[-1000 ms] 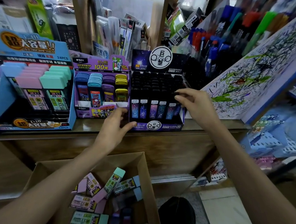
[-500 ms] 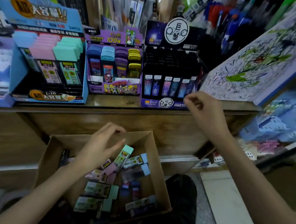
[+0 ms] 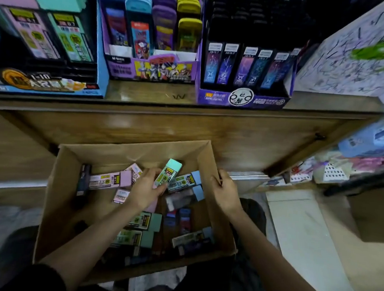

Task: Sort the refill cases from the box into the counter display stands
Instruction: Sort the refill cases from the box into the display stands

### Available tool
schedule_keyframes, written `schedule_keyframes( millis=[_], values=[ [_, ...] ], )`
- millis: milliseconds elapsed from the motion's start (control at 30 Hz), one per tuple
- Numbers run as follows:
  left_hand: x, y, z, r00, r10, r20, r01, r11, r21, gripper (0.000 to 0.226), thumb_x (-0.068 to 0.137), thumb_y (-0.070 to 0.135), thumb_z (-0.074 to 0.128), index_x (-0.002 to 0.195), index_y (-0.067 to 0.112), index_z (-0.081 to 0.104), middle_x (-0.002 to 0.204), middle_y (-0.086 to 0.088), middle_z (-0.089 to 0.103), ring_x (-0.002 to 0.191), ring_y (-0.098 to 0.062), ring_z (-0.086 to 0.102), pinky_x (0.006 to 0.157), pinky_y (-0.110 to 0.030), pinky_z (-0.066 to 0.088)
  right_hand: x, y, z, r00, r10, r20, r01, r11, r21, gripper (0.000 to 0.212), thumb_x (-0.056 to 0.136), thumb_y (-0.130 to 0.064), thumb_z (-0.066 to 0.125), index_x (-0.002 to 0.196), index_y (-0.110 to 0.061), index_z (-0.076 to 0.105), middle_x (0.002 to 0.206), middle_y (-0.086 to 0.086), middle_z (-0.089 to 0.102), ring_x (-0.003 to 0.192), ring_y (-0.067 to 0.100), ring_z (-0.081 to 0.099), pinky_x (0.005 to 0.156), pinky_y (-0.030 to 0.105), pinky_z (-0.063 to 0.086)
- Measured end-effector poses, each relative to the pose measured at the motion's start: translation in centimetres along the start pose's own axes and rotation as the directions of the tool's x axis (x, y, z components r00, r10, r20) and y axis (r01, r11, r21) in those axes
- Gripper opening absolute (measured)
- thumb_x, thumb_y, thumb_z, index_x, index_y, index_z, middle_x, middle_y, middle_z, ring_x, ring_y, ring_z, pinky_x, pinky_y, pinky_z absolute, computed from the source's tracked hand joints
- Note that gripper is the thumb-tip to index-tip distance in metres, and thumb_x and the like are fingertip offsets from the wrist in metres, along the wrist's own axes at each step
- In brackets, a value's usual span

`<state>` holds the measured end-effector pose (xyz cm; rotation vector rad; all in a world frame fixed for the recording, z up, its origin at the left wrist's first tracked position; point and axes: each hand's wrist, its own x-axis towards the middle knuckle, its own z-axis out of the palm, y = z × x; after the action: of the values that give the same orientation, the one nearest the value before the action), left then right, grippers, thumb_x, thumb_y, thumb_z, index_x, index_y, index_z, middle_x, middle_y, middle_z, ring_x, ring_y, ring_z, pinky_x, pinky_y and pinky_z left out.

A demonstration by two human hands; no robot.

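An open cardboard box (image 3: pixel 127 148) stands below the counter and holds several loose refill cases in pink, mint, blue and dark colours. My left hand (image 3: pixel 145 191) is inside the box, its fingers and thumb curled round a mint-green refill case (image 3: pixel 168 172) that stands tilted. A pink case (image 3: pixel 111 180) lies just left of that hand. My right hand (image 3: pixel 226 192) grips the rim of the box's right wall. On the counter stand a blue display stand (image 3: pixel 102 66), a purple stand (image 3: pixel 153 71) and a dark purple stand (image 3: pixel 244 99).
The wooden counter (image 3: pixel 144 93) has a strip of bare top in front of the stands. A scribbled-on test pad (image 3: pixel 351 65) slopes at the right. Shelves with packaged goods (image 3: pixel 362 166) sit low on the right, above a pale floor tile (image 3: pixel 305 232).
Both hands came down from the counter stands. The left went into the box and closed on the mint-green case; the right moved to the box's right rim. My view tipped downward.
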<state>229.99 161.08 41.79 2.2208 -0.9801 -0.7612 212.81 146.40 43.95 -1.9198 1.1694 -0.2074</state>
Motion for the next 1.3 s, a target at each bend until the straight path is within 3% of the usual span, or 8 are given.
schedule_keyframes(
  millis=[233, 367, 533, 800, 900, 967, 1200, 1300],
  values=[
    [3.6, 0.4, 3.7, 1.000, 0.001, -0.016, 0.002, 0.979, 0.205, 0.063, 0.085, 0.035, 0.065, 0.136, 0.005, 0.040, 0.132, -0.020, 0.041, 0.121, -0.034, 0.042, 0.097, -0.037, 0.035, -0.1, 0.3, 0.0, 0.997, -0.073, 0.005, 0.073, 0.997, 0.003, 0.007, 0.097, -0.018, 0.046, 0.098, -0.018, 0.053, 0.078, -0.007, 0.057, 0.069, 0.002, 0.054, 0.056, 0.006, 0.038],
    [3.1, -0.5, 6.5, 0.955, 0.235, 0.183, -0.298, 0.771, 0.563, 0.060, 0.094, 0.049, 0.043, 0.148, 0.027, 0.025, 0.158, -0.014, 0.009, 0.142, -0.037, 0.016, 0.111, -0.045, 0.020, -0.1, 0.3, 0.1, 0.998, -0.063, 0.003, 0.063, 0.998, 0.002, 0.017, 0.098, -0.018, 0.045, 0.112, -0.017, 0.055, 0.090, -0.006, 0.060, 0.079, 0.005, 0.057, 0.067, 0.011, 0.042],
    [2.0, -1.4, 6.4, 0.942, 0.234, 0.241, -0.336, 0.664, 0.668, 0.052, 0.097, 0.051, 0.031, 0.146, 0.034, 0.027, 0.157, -0.012, 0.014, 0.143, -0.039, 0.016, 0.111, -0.049, 0.021, -0.1, 0.4, 0.2, 0.998, -0.064, 0.002, 0.064, 0.998, -0.009, 0.022, 0.098, -0.019, 0.045, 0.116, -0.013, 0.055, 0.088, -0.008, 0.057, 0.076, 0.006, 0.055, 0.063, 0.014, 0.038],
    [-1.3, -3.6, 3.5, 0.968, 0.187, 0.167, -0.250, 0.676, 0.694, 0.051, 0.093, 0.049, 0.043, 0.136, 0.022, 0.050, 0.145, -0.016, 0.042, 0.132, -0.039, 0.040, 0.100, -0.051, 0.039, -0.2, -0.1, 0.0, 1.000, -0.028, 0.008, 0.028, 1.000, 0.011, 0.018, 0.097, -0.016, 0.046, 0.112, -0.013, 0.056, 0.089, -0.006, 0.058, 0.081, 0.008, 0.057, 0.068, 0.022, 0.040],
    [-1.7, -3.6, 2.2, 0.972, 0.148, 0.182, -0.228, 0.780, 0.583, 0.059, 0.095, 0.053, 0.025, 0.145, 0.023, 0.035, 0.154, -0.014, 0.025, 0.139, -0.036, 0.026, 0.108, -0.047, 0.029, -0.7, -0.8, 0.0, 0.977, -0.183, -0.106, 0.150, 0.955, -0.256, 0.030, 0.096, -0.015, 0.049, 0.124, -0.006, 0.052, 0.120, 0.010, 0.050, 0.111, 0.025, 0.049, 0.092, 0.035, 0.044],
    [-1.4, -3.8, 1.5, 0.984, 0.130, 0.119, -0.171, 0.866, 0.470, 0.059, 0.095, 0.043, 0.042, 0.147, 0.017, 0.030, 0.152, -0.016, 0.023, 0.137, -0.036, 0.027, 0.110, -0.043, 0.026, -1.2, -1.9, 0.4, 0.929, -0.346, -0.133, 0.277, 0.887, -0.371, 0.030, 0.094, -0.013, 0.052, 0.122, -0.005, 0.053, 0.125, 0.013, 0.049, 0.116, 0.028, 0.046, 0.097, 0.040, 0.041],
    [0.3, -3.7, -0.6, 0.997, -0.057, 0.048, 0.030, 0.897, 0.441, 0.064, 0.085, 0.035, 0.065, 0.136, 0.006, 0.040, 0.124, -0.016, 0.049, 0.120, -0.033, 0.044, 0.095, -0.037, 0.035, -2.3, -3.9, 5.1, 0.945, -0.325, 0.031, 0.250, 0.659, -0.709, 0.022, 0.090, -0.026, 0.053, 0.099, -0.012, 0.067, 0.096, 0.008, 0.063, 0.097, 0.030, 0.056, 0.110, 0.057, 0.019],
    [0.9, -3.6, -0.5, 0.994, -0.104, 0.040, 0.075, 0.890, 0.449, 0.061, 0.083, 0.037, 0.067, 0.131, 0.007, 0.043, 0.125, -0.016, 0.051, 0.120, -0.032, 0.045, 0.096, -0.036, 0.034, -2.1, -3.6, 6.3, 0.909, -0.416, 0.002, 0.285, 0.621, -0.730, 0.017, 0.083, -0.021, 0.064, 0.094, -0.008, 0.069, 0.088, 0.010, 0.066, 0.089, 0.030, 0.062, 0.106, 0.051, 0.034]
  ],
)
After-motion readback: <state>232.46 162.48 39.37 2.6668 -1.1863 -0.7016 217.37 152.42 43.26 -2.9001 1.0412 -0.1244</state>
